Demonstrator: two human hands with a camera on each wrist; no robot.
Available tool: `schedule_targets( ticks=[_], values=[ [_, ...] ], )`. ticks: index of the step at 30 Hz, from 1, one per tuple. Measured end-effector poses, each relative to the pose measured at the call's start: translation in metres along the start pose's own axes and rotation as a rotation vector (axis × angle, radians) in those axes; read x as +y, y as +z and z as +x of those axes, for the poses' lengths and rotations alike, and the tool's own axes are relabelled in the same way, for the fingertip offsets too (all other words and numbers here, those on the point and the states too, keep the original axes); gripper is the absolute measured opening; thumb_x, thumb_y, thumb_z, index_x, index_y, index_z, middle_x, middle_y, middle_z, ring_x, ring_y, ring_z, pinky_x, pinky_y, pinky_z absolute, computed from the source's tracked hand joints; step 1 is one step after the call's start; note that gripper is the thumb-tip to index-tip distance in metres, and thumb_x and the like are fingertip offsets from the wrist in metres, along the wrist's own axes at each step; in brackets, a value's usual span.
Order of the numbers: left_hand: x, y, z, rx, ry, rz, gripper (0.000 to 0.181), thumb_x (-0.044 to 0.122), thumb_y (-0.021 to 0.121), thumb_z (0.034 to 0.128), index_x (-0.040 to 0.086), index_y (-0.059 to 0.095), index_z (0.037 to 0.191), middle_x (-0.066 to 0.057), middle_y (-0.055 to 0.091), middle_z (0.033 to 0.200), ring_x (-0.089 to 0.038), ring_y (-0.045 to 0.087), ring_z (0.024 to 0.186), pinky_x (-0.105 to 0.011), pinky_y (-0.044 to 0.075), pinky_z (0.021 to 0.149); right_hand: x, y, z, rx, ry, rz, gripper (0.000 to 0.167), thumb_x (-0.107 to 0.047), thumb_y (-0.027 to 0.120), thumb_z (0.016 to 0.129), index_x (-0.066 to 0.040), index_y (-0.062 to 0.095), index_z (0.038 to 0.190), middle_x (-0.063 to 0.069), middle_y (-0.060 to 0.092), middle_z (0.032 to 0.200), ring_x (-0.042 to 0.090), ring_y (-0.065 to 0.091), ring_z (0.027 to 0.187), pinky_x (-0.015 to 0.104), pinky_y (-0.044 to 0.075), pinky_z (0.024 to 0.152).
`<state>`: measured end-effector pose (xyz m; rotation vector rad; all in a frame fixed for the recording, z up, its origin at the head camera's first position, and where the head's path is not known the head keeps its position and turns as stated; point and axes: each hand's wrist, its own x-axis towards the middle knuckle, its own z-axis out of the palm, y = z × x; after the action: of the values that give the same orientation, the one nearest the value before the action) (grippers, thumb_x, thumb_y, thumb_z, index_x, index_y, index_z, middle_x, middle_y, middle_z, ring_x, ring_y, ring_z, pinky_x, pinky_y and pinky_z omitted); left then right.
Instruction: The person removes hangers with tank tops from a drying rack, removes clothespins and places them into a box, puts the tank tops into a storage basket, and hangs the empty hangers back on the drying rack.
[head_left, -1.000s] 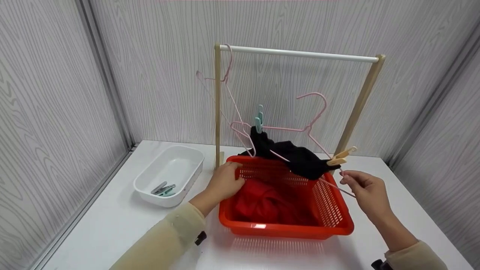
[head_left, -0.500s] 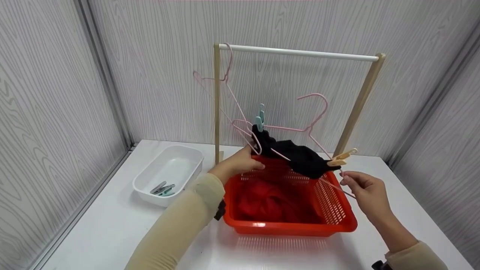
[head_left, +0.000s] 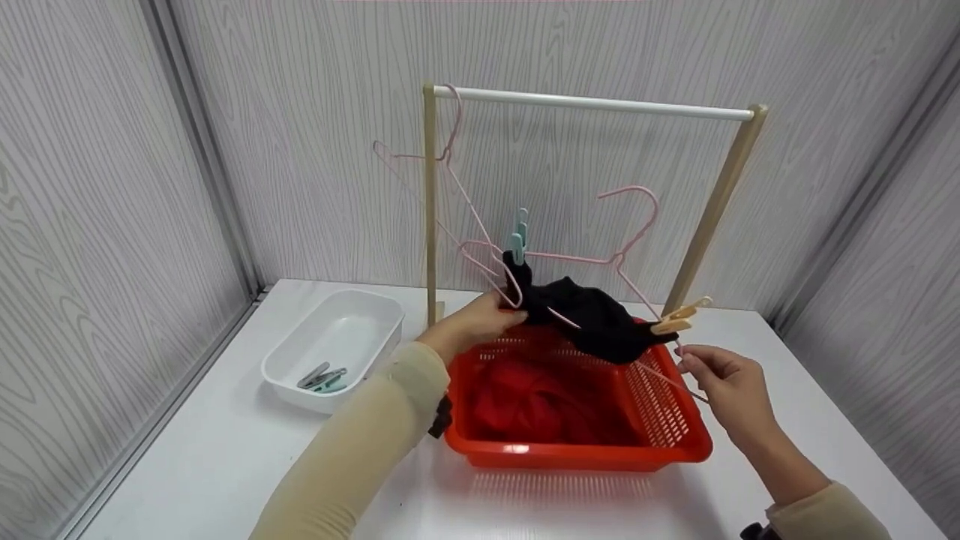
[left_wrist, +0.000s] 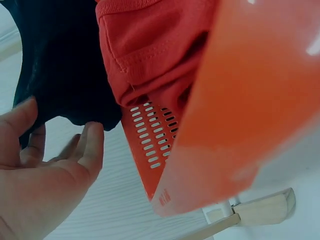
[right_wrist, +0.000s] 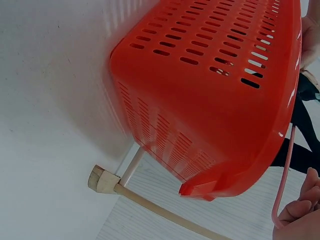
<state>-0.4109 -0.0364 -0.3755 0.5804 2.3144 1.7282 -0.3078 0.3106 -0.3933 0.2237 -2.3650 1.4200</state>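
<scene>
Right hand (head_left: pixel 731 386) pinches the pink hanger (head_left: pixel 618 259) near its corner in the head view; the black garment (head_left: pixel 600 324), clipped on by a mint peg (head_left: pixel 517 246) and a yellow peg (head_left: pixel 675 324), lies over the far edge of the red basket (head_left: pixel 562 458). At the left wrist, the left hand (left_wrist: pixel 47 187) pinches the garment's edge, near red cloth (left_wrist: pixel 155 50). At the right wrist, the hanger's corner meets the fingers outside the basket.

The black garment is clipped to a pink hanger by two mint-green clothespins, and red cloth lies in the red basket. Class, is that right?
Not quite: the head view shows just the left clothespin is mint green; the right clothespin is yellow-orange. Both clip the black garment to a pink hanger, and red cloth lies in the red basket.
</scene>
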Motion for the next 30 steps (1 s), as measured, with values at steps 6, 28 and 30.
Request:
schedule_targets(
  ticks=[6,28,30],
  values=[
    [0.001,-0.003,-0.001,-0.025,-0.064,-0.229,0.043,0.013,0.041,0.1082,0.003,0.038,0.15,-0.019,0.054,0.139,-0.035,0.056,0.125,-0.044,0.046,0.105,0.001,0.001,0.0,0.01,0.006,-0.012,0.023,-0.007,0.059,0.1,0.006,0.069,0.117,0.002,0.073,0.089,0.011,0.057,0.079,0.018,0.052,0.065],
    [0.015,-0.007,0.002,0.186,-0.03,-0.618,0.028,0.005,0.036,0.108,0.001,0.036,0.136,-0.014,0.053,0.123,-0.023,0.057,0.098,-0.045,0.051,0.092,0.013,0.0,0.002,0.058,0.043,-0.069,0.027,-0.017,0.06,0.101,0.001,0.069,0.12,0.0,0.072,0.091,0.009,0.056,0.078,0.017,0.049,0.067],
    [0.014,-0.007,0.002,0.185,-0.032,-0.623,0.03,0.005,0.039,0.1072,-0.001,0.038,0.137,-0.013,0.053,0.121,-0.022,0.057,0.101,-0.044,0.051,0.095,0.013,0.001,0.001,0.055,0.06,-0.066,0.028,-0.018,0.06,0.101,0.001,0.068,0.121,-0.003,0.072,0.09,0.009,0.056,0.079,0.017,0.05,0.067]
  ],
)
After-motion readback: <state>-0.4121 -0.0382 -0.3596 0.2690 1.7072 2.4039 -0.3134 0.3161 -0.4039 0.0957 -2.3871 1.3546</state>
